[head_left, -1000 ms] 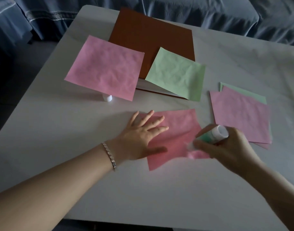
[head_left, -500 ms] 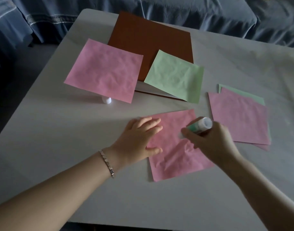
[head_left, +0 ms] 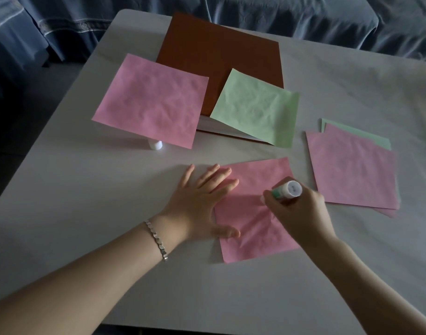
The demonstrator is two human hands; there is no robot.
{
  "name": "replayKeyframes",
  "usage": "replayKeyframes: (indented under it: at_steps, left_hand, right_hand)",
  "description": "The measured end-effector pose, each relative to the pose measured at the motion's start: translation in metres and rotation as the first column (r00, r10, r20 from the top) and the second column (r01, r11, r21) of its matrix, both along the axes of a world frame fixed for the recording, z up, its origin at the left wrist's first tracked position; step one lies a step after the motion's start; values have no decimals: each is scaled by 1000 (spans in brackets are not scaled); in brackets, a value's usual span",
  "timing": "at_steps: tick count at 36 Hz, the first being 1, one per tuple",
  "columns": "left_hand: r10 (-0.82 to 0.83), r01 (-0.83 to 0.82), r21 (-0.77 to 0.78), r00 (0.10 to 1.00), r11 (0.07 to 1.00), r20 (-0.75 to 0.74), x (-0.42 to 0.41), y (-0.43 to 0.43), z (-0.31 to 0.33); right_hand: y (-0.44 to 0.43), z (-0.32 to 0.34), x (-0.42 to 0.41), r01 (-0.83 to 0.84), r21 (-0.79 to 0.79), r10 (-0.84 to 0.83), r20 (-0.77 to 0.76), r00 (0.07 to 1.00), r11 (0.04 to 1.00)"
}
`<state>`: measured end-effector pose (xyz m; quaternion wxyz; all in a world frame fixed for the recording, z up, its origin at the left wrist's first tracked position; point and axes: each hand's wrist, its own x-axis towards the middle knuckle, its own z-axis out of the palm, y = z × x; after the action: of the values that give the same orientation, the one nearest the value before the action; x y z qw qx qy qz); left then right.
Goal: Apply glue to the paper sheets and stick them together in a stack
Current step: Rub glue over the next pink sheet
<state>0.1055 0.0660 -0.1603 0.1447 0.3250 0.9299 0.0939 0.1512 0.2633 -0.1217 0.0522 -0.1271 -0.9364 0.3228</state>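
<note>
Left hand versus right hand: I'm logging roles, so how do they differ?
The left hand lies flat, fingers spread, on the nearest pink sheet; the right hand grips the glue stick. The left wrist wears a bracelet; the right wrist is bare. Both are over that sheet.

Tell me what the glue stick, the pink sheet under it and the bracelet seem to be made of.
The glue stick: probably plastic, a smooth white-and-green tube with slight sheen. The pink sheet: thin matte paper, wrinkled near the stick. The bracelet: likely metal, silvery links that glint; the dim light leaves it open.
</note>
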Motion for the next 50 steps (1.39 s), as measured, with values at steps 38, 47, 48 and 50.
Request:
replayKeyframes:
  at_steps: [38,47,48,50]
  left_hand:
    - [-40,40,11,998,999,-45,-5,-3,-1]
    - [-49,48,-45,999,998,-18,-7,-2,0]
    - [-50,49,-46,999,998,-16,-7,-2,-1]
    - [-46,45,-39,999,998,-13,-8,-2,-1]
  right_hand:
    - [-17,14,-19,-32,-17,30,-102,994,999]
    - [-11,-5,-20,-53,-14,53,-48,997,998]
    - [-5,-4,-20,-18,-6,18,-48,999,1000]
    - [10,-3,-19,44,16,-44,-31,999,999]
